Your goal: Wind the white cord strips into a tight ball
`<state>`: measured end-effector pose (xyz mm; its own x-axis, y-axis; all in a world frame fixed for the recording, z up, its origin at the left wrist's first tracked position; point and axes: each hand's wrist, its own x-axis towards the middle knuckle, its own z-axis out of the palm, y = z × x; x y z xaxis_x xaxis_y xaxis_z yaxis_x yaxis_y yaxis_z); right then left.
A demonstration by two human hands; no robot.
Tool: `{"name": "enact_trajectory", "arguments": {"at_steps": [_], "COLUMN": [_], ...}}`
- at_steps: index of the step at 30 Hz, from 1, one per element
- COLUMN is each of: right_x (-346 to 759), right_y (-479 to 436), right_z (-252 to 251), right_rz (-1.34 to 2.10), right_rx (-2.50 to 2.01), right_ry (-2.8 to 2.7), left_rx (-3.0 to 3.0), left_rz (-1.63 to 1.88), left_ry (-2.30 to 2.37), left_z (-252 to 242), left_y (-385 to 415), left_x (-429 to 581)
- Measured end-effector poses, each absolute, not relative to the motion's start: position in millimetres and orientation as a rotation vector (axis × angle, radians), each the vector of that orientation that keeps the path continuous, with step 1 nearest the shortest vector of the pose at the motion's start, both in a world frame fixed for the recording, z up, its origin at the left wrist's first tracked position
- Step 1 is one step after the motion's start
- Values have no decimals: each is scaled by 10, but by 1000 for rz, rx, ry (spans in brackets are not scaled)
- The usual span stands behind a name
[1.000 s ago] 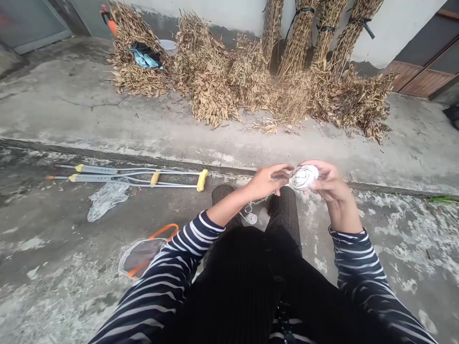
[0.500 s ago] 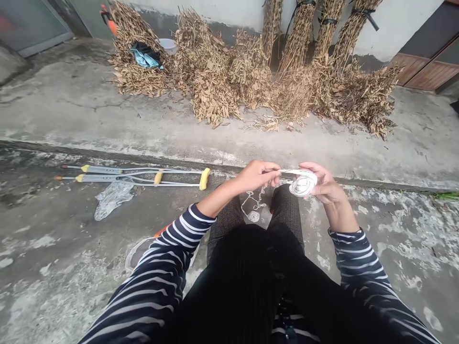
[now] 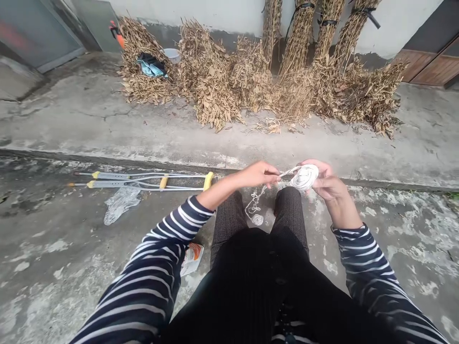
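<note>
In front of my knees, my right hand (image 3: pixel 328 184) holds a flat spiral coil of white cord (image 3: pixel 304 177), thumb on the near side and fingers behind it. A short length of white cord (image 3: pixel 288 171) runs from the coil to my left hand (image 3: pixel 260 174), which pinches it between thumb and fingers. Below my left hand, more cord (image 3: pixel 255 203) hangs in loose tangles between my legs. It leads down to a small white roll (image 3: pixel 257 219) on the ground. Part of the cord behind my left fingers is hidden.
A pair of crutches (image 3: pixel 147 181) with yellow pads lies to the left, beside a crumpled clear plastic bag (image 3: pixel 122 204). An orange and white packet (image 3: pixel 191 259) is near my left sleeve. Past a concrete step (image 3: pixel 161 129), dried plant bundles (image 3: pixel 215 91) lean on the wall.
The cord between my hands has gone from taut to a slack curve, and the coil's face has turned more toward me. The view has shifted slightly; both hands keep their hold.
</note>
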<state>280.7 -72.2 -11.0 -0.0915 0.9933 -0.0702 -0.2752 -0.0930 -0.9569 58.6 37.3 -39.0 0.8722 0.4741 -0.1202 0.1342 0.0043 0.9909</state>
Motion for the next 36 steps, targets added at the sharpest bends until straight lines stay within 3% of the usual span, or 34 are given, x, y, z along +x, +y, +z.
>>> {"name": "enact_trajectory", "arguments": {"at_steps": [5, 11, 14, 22, 36], "right_x": [2864, 2923, 2903, 2707, 2681], "right_y": [-696, -731, -743, -520, -453], "right_z": [-153, -209, -195, -91, -256], "right_rz": [1379, 1369, 1431, 1522, 1509], "right_rx": [-1036, -1027, -1006, -900, -891], "right_ry": [-988, -954, -1007, -1020, -813], "left_rx": [1280, 1171, 1091, 1294, 1252], "left_rz": [513, 230, 344, 340, 478], "left_ry": [541, 314, 287, 530, 465], "left_z": [-552, -389, -451, -610, -465], "left_y": [117, 244, 391, 372, 101], "left_x": [614, 320, 322, 530, 265]}}
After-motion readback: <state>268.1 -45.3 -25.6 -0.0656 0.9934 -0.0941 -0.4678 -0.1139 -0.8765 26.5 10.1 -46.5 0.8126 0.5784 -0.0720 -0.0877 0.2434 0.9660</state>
